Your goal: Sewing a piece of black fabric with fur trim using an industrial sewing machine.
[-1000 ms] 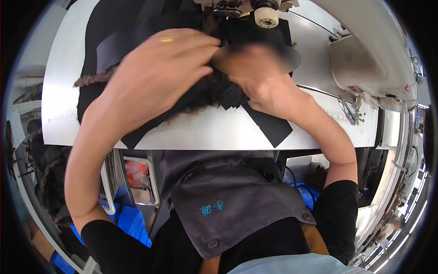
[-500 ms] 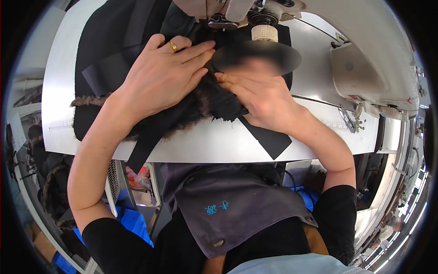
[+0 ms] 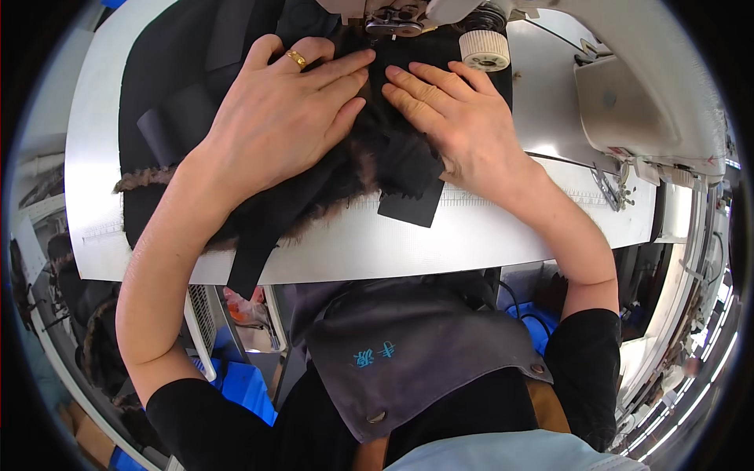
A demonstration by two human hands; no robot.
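Black fabric with brown fur edging (image 3: pixel 338 206) lies bunched under the head of a sewing machine (image 3: pixel 397 23). My left hand (image 3: pixel 294 118), with a gold ring on one finger, rests on it, fingers stretched toward the presser foot. On the other side of the seam my right hand (image 3: pixel 455 114) lies flat, its fingers spread over the dark cloth. A loose black strip (image 3: pixel 412 204) hangs below my right hand, and another black strip (image 3: pixel 253 263) drops over the table's front edge. The needle point is hard to make out.
The white sewing table (image 3: pixel 503 216) carries a ruler scale along its front. Small metal tools (image 3: pixel 611 188) lie at its right end, near the machine's body (image 3: pixel 628 106). Below the edge are a blue bin (image 3: pixel 245 388) and a white basket (image 3: pixel 202 330). A white knob (image 3: pixel 484 49) sticks out above my right hand.
My right hand has opened from a pinch on the fabric and now lies flat, farther up. The right-hand black strip has swung leftward. My left hand has stayed nearly in place.
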